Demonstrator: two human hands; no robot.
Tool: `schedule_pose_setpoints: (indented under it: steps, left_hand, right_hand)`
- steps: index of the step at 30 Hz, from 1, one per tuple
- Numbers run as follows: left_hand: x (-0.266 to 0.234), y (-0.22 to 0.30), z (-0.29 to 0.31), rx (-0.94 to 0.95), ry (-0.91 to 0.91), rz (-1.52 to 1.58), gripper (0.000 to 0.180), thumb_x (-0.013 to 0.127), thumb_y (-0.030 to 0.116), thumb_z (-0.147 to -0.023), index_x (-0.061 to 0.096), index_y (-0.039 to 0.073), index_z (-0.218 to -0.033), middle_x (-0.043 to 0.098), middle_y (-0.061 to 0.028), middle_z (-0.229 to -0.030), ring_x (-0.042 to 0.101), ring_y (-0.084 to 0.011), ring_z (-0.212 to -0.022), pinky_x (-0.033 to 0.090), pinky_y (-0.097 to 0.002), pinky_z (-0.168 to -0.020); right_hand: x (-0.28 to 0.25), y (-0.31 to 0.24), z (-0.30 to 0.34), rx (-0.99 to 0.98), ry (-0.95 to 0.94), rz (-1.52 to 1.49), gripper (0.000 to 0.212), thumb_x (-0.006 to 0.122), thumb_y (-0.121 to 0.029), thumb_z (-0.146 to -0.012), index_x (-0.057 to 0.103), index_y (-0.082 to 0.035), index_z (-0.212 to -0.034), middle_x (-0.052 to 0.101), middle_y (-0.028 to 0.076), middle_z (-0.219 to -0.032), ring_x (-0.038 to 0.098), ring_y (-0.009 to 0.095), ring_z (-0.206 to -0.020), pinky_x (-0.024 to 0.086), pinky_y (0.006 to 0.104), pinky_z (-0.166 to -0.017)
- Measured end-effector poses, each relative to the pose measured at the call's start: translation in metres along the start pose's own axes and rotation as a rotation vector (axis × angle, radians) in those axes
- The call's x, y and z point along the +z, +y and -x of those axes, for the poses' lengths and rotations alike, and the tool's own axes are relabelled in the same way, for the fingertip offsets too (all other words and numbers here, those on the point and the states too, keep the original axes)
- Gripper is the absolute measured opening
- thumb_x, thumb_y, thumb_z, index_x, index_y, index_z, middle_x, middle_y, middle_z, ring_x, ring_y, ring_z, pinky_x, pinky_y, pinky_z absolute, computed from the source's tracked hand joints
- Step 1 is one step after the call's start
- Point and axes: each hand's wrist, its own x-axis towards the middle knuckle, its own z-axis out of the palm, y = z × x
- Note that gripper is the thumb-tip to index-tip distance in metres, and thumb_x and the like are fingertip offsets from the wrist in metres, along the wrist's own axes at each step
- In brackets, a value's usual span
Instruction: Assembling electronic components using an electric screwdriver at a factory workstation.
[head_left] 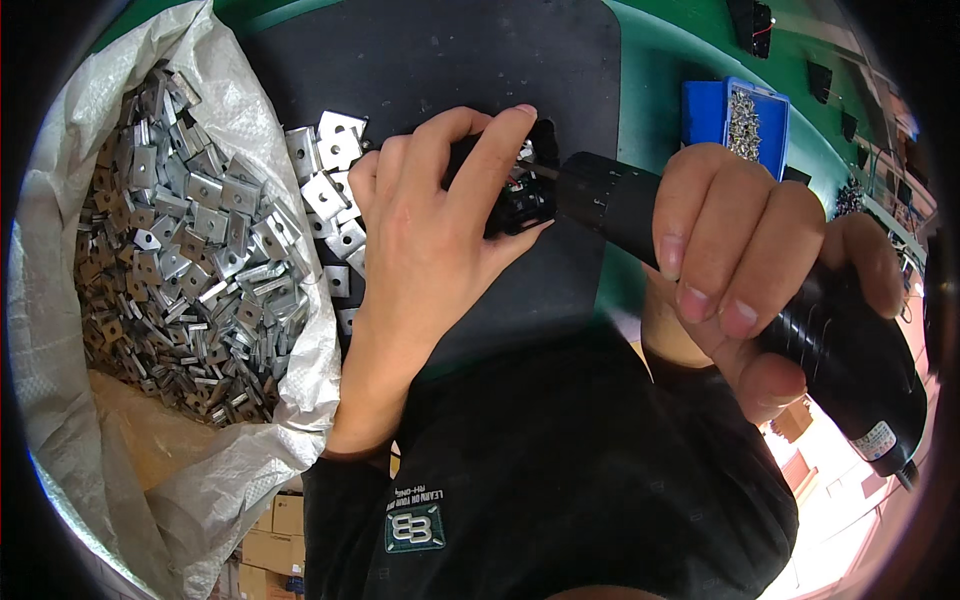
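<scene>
My left hand point(430, 200) is closed around a small black part point(525, 200) over the dark mat, its thumb below and index finger above. The part's kind is hard to tell, as my fingers cover much of it. My right hand point(745, 240) grips a black electric screwdriver point(615, 205) held nearly level, with its collar toward the left. Its thin bit reaches the black part; whether it sits in a screw I cannot make out. Several square metal plates with holes point(340, 140) lie on the mat beside my left hand.
A white woven sack point(310, 400) full of similar metal plates point(200, 240) stands at the left. Behind my right hand is a blue bin point(710, 110) of small screws point(743, 125). The black mat point(450, 60) covers part of a green table point(650, 50). Cardboard boxes point(270, 550) sit low at the left.
</scene>
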Motion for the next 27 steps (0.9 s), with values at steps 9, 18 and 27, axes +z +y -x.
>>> schedule_pose_setpoints:
  steps: [9,18,27]
  left_hand:
    - [0.002,0.000,0.000,0.002,0.024,-0.011,0.069,0.086,0.030,-0.059,0.063,0.020,-0.124,0.058,0.0006,-0.108,0.052,-0.0205,-0.089,0.033,-0.0373,-0.083]
    - [0.001,-0.001,-0.001,0.001,0.016,-0.004,0.069,0.086,0.028,-0.059,0.063,0.020,-0.123,0.059,0.0003,-0.107,0.053,-0.0206,-0.089,0.033,-0.0375,-0.083]
    - [-0.001,0.001,-0.004,0.011,-0.030,0.037,0.069,0.085,0.027,-0.061,0.062,0.020,-0.126,0.059,-0.0004,-0.107,0.053,-0.0204,-0.089,0.033,-0.0380,-0.083]
  right_hand:
    - [0.004,0.003,0.002,0.010,0.049,0.044,0.067,0.072,-0.036,-0.090,0.037,-0.022,-0.146,0.057,-0.003,-0.089,0.054,0.011,-0.074,0.042,0.0285,-0.070]
    - [0.001,0.003,0.000,-0.023,0.017,0.016,0.067,0.071,-0.035,-0.090,0.037,-0.021,-0.146,0.057,-0.002,-0.090,0.055,0.011,-0.074,0.042,0.0286,-0.070]
    - [0.001,0.004,-0.001,-0.034,-0.029,0.044,0.049,0.074,-0.031,-0.088,0.049,-0.021,-0.129,0.060,-0.001,-0.091,0.059,0.012,-0.076,0.045,0.0272,-0.069]
